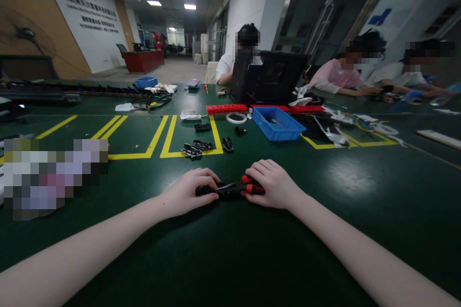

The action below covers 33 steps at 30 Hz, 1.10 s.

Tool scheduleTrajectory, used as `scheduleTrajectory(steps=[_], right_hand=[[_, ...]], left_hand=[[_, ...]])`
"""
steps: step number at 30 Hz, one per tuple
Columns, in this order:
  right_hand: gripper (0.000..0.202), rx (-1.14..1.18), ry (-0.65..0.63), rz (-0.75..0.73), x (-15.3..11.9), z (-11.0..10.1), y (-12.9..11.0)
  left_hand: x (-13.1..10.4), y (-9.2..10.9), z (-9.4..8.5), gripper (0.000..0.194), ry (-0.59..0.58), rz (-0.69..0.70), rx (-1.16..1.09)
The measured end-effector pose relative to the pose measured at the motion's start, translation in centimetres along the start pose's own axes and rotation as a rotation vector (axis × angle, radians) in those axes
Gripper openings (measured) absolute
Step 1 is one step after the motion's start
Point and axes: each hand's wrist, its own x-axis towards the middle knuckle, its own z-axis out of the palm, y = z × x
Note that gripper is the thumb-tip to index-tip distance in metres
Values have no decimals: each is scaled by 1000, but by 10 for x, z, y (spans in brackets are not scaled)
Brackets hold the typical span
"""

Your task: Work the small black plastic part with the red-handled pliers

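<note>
My left hand [192, 190] is closed on a black part [205, 190] lying low over the green table [151, 259]. My right hand [272, 184] is wrapped round the red and black handles of a pair of pliers [254, 187]. The pliers point left, and their metal jaws reach the black part near my left thumb and fingers. Whether the jaws grip it, I cannot tell. Beyond my hands lie several small black parts [202, 145], some inside a yellow taped outline, and another [227, 144] just right of it.
A blue bin [279, 124] stands beyond my right hand, beside a roll of tape [236, 118] and red strips [226, 109]. A large black case [270, 76] is behind them. Cables and scraps lie at the right. Several people sit across the table.
</note>
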Motion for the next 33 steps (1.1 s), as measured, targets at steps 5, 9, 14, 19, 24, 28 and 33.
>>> scheduleTrajectory(steps=[5,9,14,19,24,28,33], right_hand=[[37,40,-87,28,0,0,0],[35,47,-116,5,1,-2,1],[37,32,-98,8,0,-1,0],[39,5,-62,1,-1,-1,-1],[43,-52,6,7,-3,0,-3],[43,-100,55,18,-4,0,-6],[41,-122,80,24,-4,-1,-7]], left_hand=[[-1,-2,2,10,2,-2,-5],[-2,-2,3,14,28,-12,-1],[-2,-6,4,15,17,-11,-6],[0,-8,4,17,6,-10,-24],[0,-10,4,20,1,-3,-28],[0,-11,4,20,-1,5,-44],[0,-10,3,20,-4,6,-39]])
